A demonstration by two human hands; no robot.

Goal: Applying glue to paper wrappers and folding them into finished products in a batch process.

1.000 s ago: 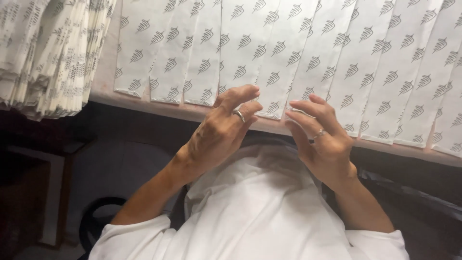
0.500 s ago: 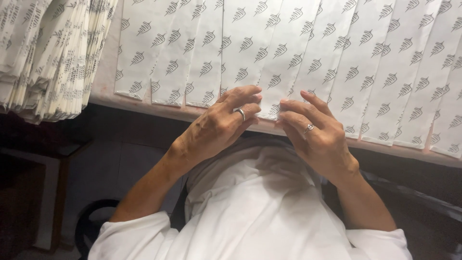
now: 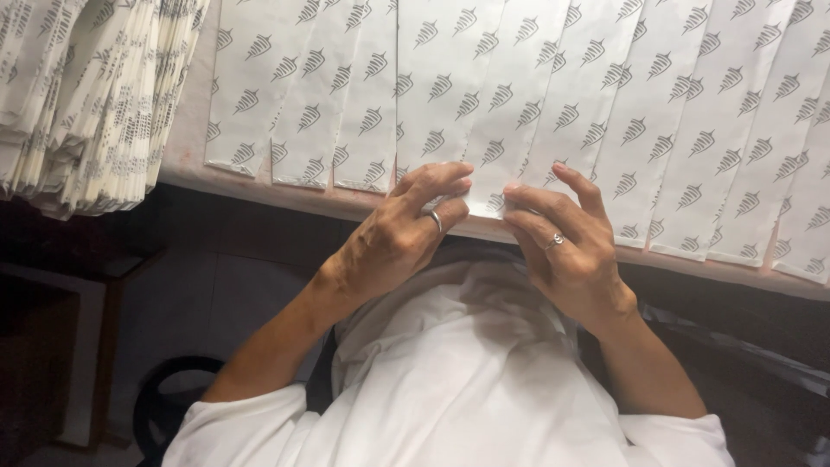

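white printed paper bags (image 3: pixel 519 95) overlapping along table edge, stacked bags (image 3: pixel 82 95) at left

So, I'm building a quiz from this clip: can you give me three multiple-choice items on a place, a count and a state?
1. Where is the thick stack of white printed paper bags?
A. upper left
B. lower right
C. under the hands

2. How many rings show on the left hand?
A. none
B. one
C. three

3. How do the white flat paper bags with grey leaf marks lie along the table edge?
A. crumpled
B. rolled
C. flat, overlapping in a row

A: the stack hangs at the frame's upper left.
B: one band shows on a finger.
C: each flat bag overlaps the next.
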